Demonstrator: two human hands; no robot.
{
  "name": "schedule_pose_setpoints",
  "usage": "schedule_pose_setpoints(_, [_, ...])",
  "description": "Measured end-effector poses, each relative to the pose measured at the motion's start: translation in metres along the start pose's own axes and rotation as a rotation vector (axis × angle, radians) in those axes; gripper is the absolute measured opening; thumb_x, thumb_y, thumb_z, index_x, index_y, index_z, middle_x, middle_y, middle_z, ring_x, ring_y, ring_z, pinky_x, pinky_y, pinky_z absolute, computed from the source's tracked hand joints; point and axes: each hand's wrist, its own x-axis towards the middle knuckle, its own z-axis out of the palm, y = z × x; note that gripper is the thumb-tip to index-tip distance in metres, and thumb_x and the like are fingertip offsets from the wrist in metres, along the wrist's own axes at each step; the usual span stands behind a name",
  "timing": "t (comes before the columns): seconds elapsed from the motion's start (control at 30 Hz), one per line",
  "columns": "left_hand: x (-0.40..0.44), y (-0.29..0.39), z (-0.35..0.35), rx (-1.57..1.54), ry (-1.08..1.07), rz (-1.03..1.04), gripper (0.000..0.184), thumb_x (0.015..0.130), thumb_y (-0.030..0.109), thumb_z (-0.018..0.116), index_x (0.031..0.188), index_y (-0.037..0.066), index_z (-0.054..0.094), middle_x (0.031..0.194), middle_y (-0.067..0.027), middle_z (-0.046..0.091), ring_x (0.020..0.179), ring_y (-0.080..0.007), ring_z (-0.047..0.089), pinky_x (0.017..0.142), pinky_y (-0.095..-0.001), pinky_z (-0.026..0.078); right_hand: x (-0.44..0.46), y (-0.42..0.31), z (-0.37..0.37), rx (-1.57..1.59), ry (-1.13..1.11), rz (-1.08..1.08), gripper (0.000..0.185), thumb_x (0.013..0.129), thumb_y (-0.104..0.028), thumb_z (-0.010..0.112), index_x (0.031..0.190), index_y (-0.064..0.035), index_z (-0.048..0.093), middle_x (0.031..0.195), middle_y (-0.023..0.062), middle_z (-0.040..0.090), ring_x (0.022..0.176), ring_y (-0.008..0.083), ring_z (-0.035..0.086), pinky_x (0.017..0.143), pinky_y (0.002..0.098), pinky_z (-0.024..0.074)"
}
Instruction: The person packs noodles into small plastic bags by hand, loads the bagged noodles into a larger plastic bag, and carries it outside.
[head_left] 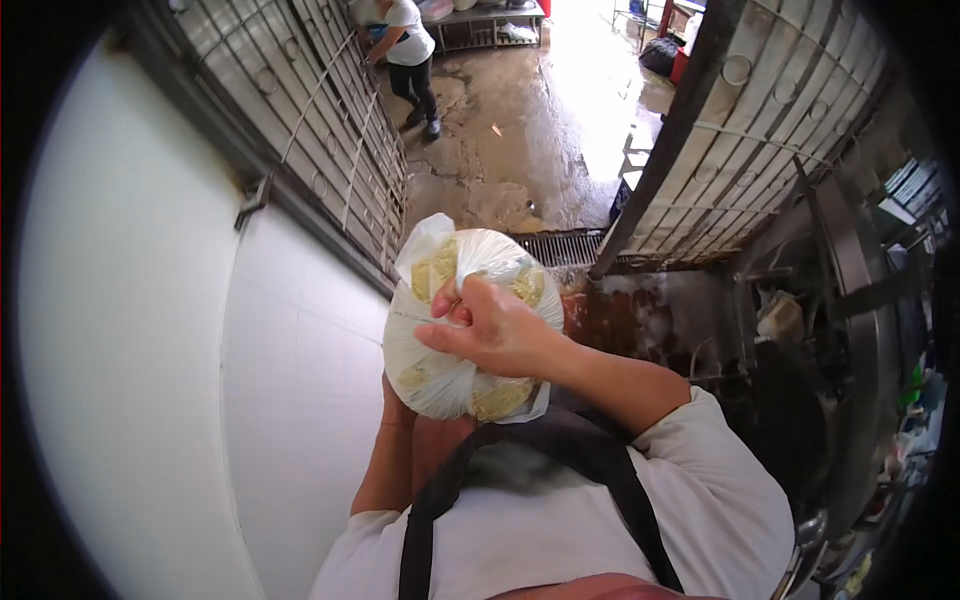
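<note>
A bulging white plastic bag (412, 318) is in front of my chest, with pale yellow contents showing through its thin film in several spots. My right hand (485, 325) is closed around the gathered, twisted top of the bag, fingers curled in and thumb pointing left. Under the bag's near left side, my left hand (398, 408) holds it from below; its fingers are hidden behind the bag. A loose white flap of plastic sticks up at the bag's far edge.
A barred metal gate leaf (330, 120) stands on the left and another (745, 130) on the right. Between them a drain grate (562, 248) crosses the wet floor (500, 170). A person (408, 50) stands beyond. White wall (300, 400) lies left; dark metal equipment (855, 330) right.
</note>
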Motion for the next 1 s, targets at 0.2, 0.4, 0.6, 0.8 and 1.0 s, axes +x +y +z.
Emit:
schedule_pose_setpoints(0.2, [0.173,0.034,0.048,0.110,-0.003,-0.016,0.059,0.104,0.046,0.034,0.145,0.004,0.037,0.140,-0.0161,0.049,0.126,-0.0300,0.052,0.105,-0.0449,0.046,0.153,0.052,-0.079,0.010,0.124,-0.190,0.049,0.086,-0.043,0.073,0.096,0.0023,0.057,0.088,0.0092,0.059,0.073,0.0140,0.054,0.067,0.0295,0.0466])
schedule_pose_setpoints(0.4, [0.337,0.069,0.076,0.094,-0.035,-0.046,0.063,0.104,0.051,0.030,0.144,0.003,0.040,0.137,-0.0153,0.052,0.125,-0.0284,0.053,0.103,-0.0432,0.047,0.308,0.084,-0.157,0.035,-0.008,-0.088,0.047,0.087,-0.040,0.074,0.097,0.0028,0.056,0.090,0.0108,0.060,0.076,0.0144,0.056,0.067,0.0301,0.0471])
schedule_pose_setpoints(0.6, [0.498,0.113,0.076,0.115,-0.029,-0.071,0.065,0.103,0.053,0.030,0.144,0.004,0.040,0.137,-0.0151,0.052,0.124,-0.0277,0.053,0.103,-0.0426,0.047,0.448,0.112,-0.220,0.074,0.018,-0.130,0.046,0.088,-0.037,0.073,0.099,0.0045,0.056,0.076,0.0085,0.060,0.070,0.0134,0.057,0.063,0.0300,0.0477])
schedule_pose_setpoints(0.8, [0.667,0.145,0.067,0.151,-0.056,-0.138,0.067,0.102,0.055,0.030,0.143,0.004,0.041,0.137,-0.0148,0.053,0.124,-0.0271,0.053,0.103,-0.0420,0.047,0.588,0.140,-0.286,-0.018,0.066,-0.038,0.047,0.089,-0.038,0.071,0.101,0.0043,0.057,0.074,0.0074,0.061,0.069,0.0118,0.057,0.063,0.0289,0.0477])
schedule_pose_setpoints(1.0, [0.840,0.167,0.068,0.198,-0.083,-0.176,0.068,0.102,0.057,0.030,0.143,0.004,0.041,0.136,-0.0146,0.053,0.123,-0.0265,0.054,0.102,-0.0414,0.047,0.727,0.188,-0.368,0.026,0.169,-0.029,0.047,0.090,-0.039,0.071,0.102,0.0040,0.057,0.073,0.0071,0.061,0.068,0.0116,0.057,0.062,0.0285,0.0474])
